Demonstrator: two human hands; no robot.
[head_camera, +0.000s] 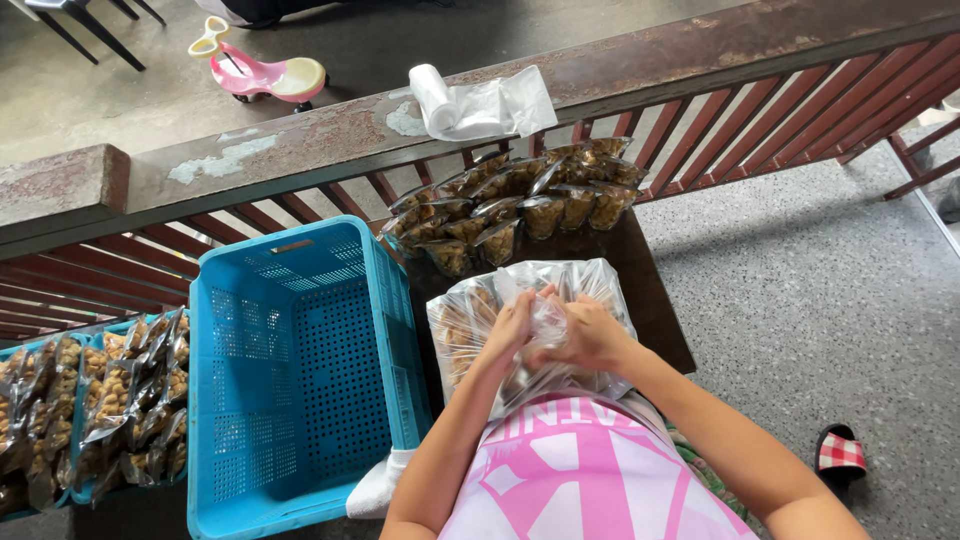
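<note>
From the head camera, the left hand (510, 325) and right hand (592, 335) both clench the gathered top of a large clear bag of snacks (465, 325), on the dark table (655, 300) near the person. Blue crate (300, 380) sits left.

Speckled grey floor (800, 290), red-brown railing (700, 50) (paint peeling) — daylight, pink ride-on toy (262, 75)

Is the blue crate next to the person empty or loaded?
Empty: the blue crate's perforated floor and walls show bare, with no packets inside.
</note>
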